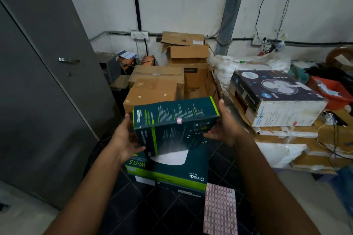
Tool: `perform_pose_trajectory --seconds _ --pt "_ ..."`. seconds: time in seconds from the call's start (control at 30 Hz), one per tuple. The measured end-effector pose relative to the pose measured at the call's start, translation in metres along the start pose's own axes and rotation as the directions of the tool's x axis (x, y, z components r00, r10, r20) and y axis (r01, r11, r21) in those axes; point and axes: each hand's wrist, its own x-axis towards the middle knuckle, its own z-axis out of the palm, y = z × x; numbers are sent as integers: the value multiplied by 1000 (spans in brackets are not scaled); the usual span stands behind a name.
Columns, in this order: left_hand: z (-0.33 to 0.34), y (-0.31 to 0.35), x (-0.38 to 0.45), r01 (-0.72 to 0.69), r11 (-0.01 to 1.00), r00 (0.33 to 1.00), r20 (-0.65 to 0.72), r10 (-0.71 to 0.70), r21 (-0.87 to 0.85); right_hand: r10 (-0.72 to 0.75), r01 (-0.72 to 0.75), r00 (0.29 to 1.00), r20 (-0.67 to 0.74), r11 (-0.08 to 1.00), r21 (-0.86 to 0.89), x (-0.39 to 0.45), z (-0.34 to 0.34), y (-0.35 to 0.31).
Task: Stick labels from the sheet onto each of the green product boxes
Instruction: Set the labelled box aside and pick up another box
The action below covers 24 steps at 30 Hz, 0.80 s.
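A dark green cardboard product box with lime edges [175, 120] is held in the air between both grips: the left hand [127, 139] curls round its left end, the right hand [225, 126] round its right end. Its long axis runs left to right, tilted, a small pink-and-white label [179, 120] on its top edge. Just below lies a second green box printed "Omada" and "WI-FI 5" [172, 171], beside a pink label sheet [219, 210] on the dark tiled floor [145, 208].

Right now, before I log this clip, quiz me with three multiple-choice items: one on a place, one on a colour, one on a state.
1. Where does the label sheet lie?
A. On the fan box
B. On the dark floor right of the green stack
C. In a hand

2. What colour is the label on the held green box?
A. Pink and white
B. Blue
C. Black

3. How is that box held?
A. Left hand alone
B. Both hands, with right hand
C. Resting unheld

Key: B, sheet lies on tiles; A, pink-edged; B, a hand grips each side.
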Motion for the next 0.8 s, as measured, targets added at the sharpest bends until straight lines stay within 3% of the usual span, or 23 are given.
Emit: perform_pose_trajectory --seconds 0.07,0.17,0.23,0.33,0.43,0.6,0.8 --pt "-2 -2 -1 -20 998 999 44 22 -66 -16 15 999 33 999 42 -2 -13 7" --pt "-5 -13 2 -103 990 994 34 106 -97 -64 70 996 63 994 -89 -6 -24 26" --pt "-7 -23 7 -145 985 989 22 147 -96 -102 103 994 29 995 -20 -7 -28 43" --pt "-2 -39 10 -101 994 993 60 103 -35 -105 105 994 -13 982 154 -9 -40 68" --pt "11 -53 14 -122 992 991 65 119 38 -92 93 996 -16 977 194 -14 -54 89" --pt "53 -68 31 -153 968 980 153 124 199 -60 102 985 -162 960 261 -16 -92 103" --pt "143 -105 59 -184 927 974 188 127 328 -71 123 914 -400 987 105 -10 -173 119"
